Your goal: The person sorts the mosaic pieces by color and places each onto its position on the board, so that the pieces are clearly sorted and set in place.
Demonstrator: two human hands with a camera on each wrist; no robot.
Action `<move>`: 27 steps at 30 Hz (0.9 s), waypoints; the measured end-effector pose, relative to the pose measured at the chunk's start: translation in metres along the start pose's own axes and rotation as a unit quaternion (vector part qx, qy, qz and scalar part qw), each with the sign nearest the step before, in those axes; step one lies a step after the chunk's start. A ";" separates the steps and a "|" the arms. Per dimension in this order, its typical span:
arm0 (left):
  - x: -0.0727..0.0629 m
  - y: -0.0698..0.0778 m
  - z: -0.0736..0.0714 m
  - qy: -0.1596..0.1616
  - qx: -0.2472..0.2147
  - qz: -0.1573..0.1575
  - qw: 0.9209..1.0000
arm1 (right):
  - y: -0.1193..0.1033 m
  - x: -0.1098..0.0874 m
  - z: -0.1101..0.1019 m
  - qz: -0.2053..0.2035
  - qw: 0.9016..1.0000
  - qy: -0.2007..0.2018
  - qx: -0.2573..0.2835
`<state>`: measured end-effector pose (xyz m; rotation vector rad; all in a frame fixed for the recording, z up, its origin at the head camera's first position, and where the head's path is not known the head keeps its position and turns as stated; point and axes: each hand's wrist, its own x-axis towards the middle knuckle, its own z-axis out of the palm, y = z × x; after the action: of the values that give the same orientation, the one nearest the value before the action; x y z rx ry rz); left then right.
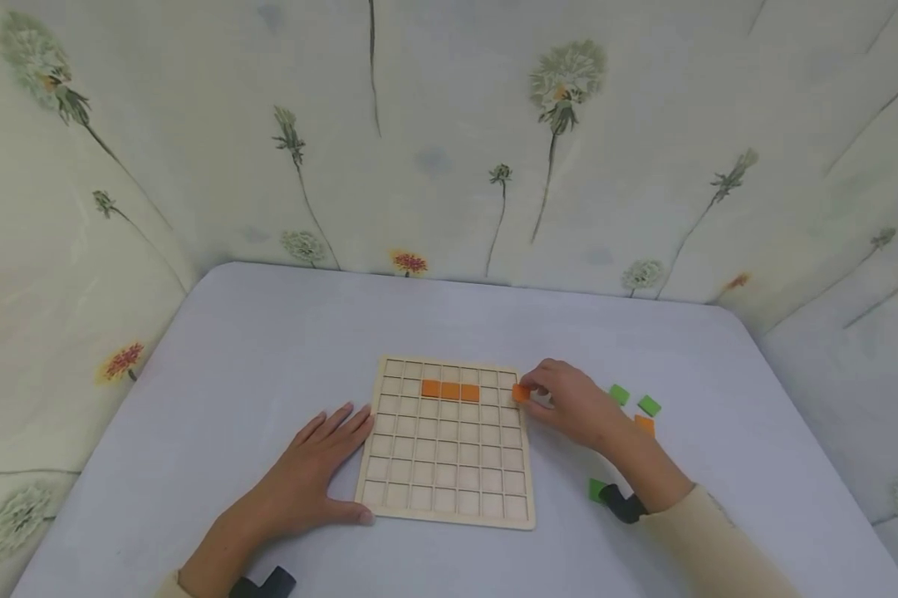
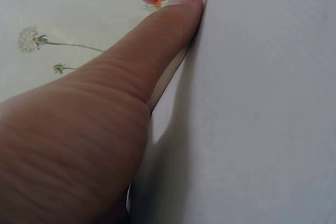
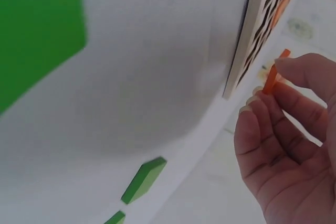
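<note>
A pale wooden grid board (image 1: 446, 477) lies on the table, with a row of three orange square tiles (image 1: 451, 390) in its second row from the far side. Along the board's left edge rests my left hand (image 1: 310, 477), fingers spread and straight, thumb at the near left corner. The left wrist view shows that thumb (image 2: 157, 35) against the board's side. My right hand (image 1: 577, 407) pinches another orange tile (image 1: 520, 393) between thumb and fingers at the board's right edge. In the right wrist view this tile (image 3: 274, 74) is held on edge, beyond the board's corner.
To the right of the board lie two green tiles (image 1: 619, 394) and an orange tile (image 1: 645, 425), partly behind the right forearm. Another green tile (image 1: 596, 490) is beside the black wrist camera (image 1: 622, 504). A flower-patterned backdrop (image 1: 434, 166) rises behind the white table (image 1: 284, 324).
</note>
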<state>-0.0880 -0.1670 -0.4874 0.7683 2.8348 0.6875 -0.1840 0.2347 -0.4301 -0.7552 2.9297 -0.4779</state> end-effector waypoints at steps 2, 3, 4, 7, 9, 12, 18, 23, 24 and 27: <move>0.001 0.001 -0.001 0.002 0.000 0.002 1.000 | -0.003 0.004 0.002 -0.005 1.000 -0.003 0.001; 0.001 0.001 -0.001 0.002 -0.001 0.002 1.000 | -0.004 0.006 0.003 -0.009 1.000 -0.003 -0.001; 0.001 0.001 -0.001 0.002 -0.001 0.002 1.000 | -0.006 0.009 0.005 -0.014 1.000 -0.003 -0.001; 0.001 0.002 -0.002 0.002 0.001 0.001 1.000 | -0.010 0.016 0.009 -0.027 1.000 -0.006 -0.002; 0.001 0.002 -0.002 0.000 0.000 0.001 1.000 | -0.013 0.020 0.011 -0.029 1.000 -0.010 -0.005; 0.002 0.002 -0.002 -0.001 0.001 0.001 1.000 | -0.016 0.025 0.014 -0.026 0.999 -0.020 -0.008; 0.001 0.000 0.000 0.001 0.005 0.005 1.000 | -0.023 0.029 0.015 -0.032 0.999 -0.027 -0.019; 0.001 0.001 -0.002 0.001 0.003 0.005 1.000 | -0.026 0.032 0.015 -0.037 0.999 -0.030 -0.024; 0.001 0.001 -0.002 0.001 0.003 0.005 1.000 | -0.027 0.032 0.015 -0.040 0.998 -0.029 -0.026; 0.001 0.001 -0.002 0.000 0.002 0.005 1.000 | -0.028 0.033 0.015 -0.044 0.998 -0.028 -0.026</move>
<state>-0.0890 -0.1662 -0.4848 0.7839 2.8350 0.6849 -0.1978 0.1916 -0.4353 -0.8930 2.8765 -0.3804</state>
